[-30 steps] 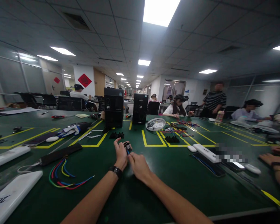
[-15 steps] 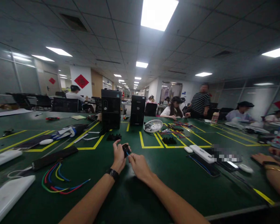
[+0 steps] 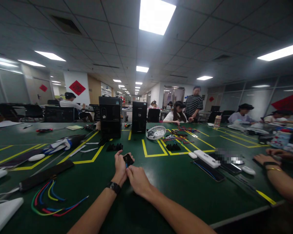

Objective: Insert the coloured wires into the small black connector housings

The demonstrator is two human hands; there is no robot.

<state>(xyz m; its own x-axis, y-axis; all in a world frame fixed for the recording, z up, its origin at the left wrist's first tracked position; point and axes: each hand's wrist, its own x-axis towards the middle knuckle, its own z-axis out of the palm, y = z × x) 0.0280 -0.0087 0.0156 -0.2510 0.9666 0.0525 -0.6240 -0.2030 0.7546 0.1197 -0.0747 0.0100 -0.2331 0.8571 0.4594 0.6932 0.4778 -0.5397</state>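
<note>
My left hand (image 3: 119, 168), with a dark watch on its wrist, is closed around a small black block (image 3: 128, 158), possibly a connector or terminal block. A short stretch of blue wire (image 3: 126, 165) shows at the block's near side. My right hand (image 3: 137, 178) pinches this wire close against the block, its fingertips hiding most of it. Whether the wire's end sits inside the block I cannot tell. Both hands are held over the green table (image 3: 146, 211). To their left lies a bundle of coloured wires (image 3: 54, 208), red, blue, green and yellow.
Two black computer towers (image 3: 110, 118) stand ahead. Black toothed pieces (image 3: 114, 147) and a white basket (image 3: 156, 133) lie nearer, inside yellow tape marks. Phones and a white power bank (image 3: 206, 158) are at right, beside another person's hand (image 3: 265, 160). A black pouch (image 3: 46, 175) lies left.
My view has turned slightly right, so the table's things sit further left. The black block is tilted differently, showing more of its face. Both hands keep their hold.
</note>
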